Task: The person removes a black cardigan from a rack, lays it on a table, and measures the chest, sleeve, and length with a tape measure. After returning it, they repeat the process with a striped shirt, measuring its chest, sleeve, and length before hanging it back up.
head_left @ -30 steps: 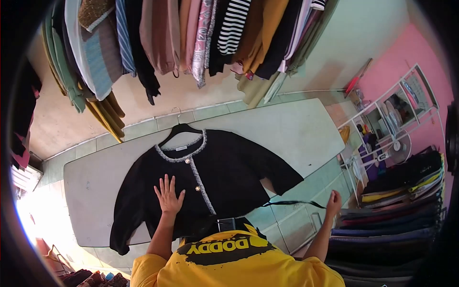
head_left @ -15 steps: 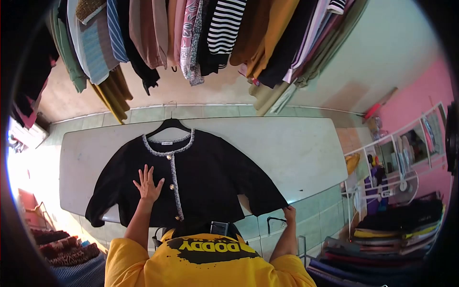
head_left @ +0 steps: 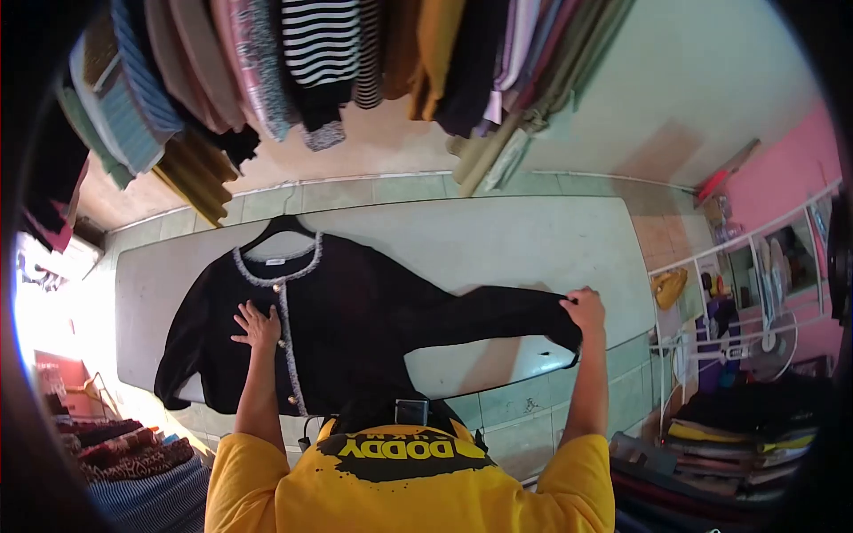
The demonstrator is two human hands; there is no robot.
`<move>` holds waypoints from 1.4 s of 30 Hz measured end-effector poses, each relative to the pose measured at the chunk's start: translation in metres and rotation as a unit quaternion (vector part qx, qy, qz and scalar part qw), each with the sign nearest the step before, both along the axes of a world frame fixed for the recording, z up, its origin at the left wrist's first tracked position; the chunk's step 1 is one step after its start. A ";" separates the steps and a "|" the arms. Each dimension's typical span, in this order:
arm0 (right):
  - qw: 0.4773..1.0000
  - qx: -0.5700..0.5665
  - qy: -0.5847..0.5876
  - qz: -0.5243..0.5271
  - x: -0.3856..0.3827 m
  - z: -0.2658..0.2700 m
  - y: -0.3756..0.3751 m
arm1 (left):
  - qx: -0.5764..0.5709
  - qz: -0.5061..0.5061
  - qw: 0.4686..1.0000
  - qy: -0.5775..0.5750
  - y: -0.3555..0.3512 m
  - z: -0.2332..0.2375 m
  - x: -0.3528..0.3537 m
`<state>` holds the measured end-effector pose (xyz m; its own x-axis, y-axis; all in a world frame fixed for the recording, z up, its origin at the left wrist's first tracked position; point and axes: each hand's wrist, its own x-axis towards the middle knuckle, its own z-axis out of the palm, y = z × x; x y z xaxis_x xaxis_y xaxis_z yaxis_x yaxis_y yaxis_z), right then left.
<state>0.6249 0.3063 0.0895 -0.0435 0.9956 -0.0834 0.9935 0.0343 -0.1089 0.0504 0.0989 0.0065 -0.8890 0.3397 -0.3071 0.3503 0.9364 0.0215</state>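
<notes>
A black jacket [head_left: 342, 302] with grey-and-white trim and round buttons lies on a white table [head_left: 533, 240]. Its neck is on a black hanger [head_left: 286, 227] whose hook points toward the wall. My left hand [head_left: 257, 325] rests flat on the jacket front, fingers spread, left of the buttons. At the right, my right hand [head_left: 585, 313] grips the end of the sleeve [head_left: 498, 311], which is stretched out sideways over the table. The other sleeve [head_left: 184, 355] hangs bent near the table's left end.
Many garments [head_left: 320, 53] hang overhead along the wall. Folded clothes are stacked at the lower right [head_left: 737, 435] and lower left [head_left: 142, 471]. A white rack [head_left: 711, 329] and a fan [head_left: 771, 351] stand at the right by a pink wall.
My right hand has moved right and up with the sleeve end, so the sleeve now stretches sideways instead of slanting down. My left hand still lies on the jacket front.
</notes>
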 end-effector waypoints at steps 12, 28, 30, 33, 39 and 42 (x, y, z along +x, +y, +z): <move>0.996 -0.037 0.055 0.064 0.045 -0.046 -0.039 | 0.123 -0.585 0.794 0.109 0.119 -0.010 0.120; 0.981 -0.085 -0.046 -0.167 0.041 -0.052 -0.096 | 0.108 -0.489 0.864 0.049 0.134 -0.005 0.114; 0.982 -0.083 -0.035 -0.164 0.048 -0.056 -0.093 | 0.111 -0.483 0.868 0.036 0.134 -0.005 0.115; 0.992 -0.051 0.014 -0.119 0.050 -0.054 -0.098 | 0.092 -0.530 0.838 0.097 0.133 -0.002 0.118; 0.941 0.031 0.292 -0.171 0.020 -0.012 -0.127 | 0.085 -0.570 0.810 0.109 0.133 0.005 0.109; 0.807 -0.123 0.511 -0.270 -0.028 0.010 -0.136 | 0.142 -0.564 0.806 0.108 0.128 0.007 0.115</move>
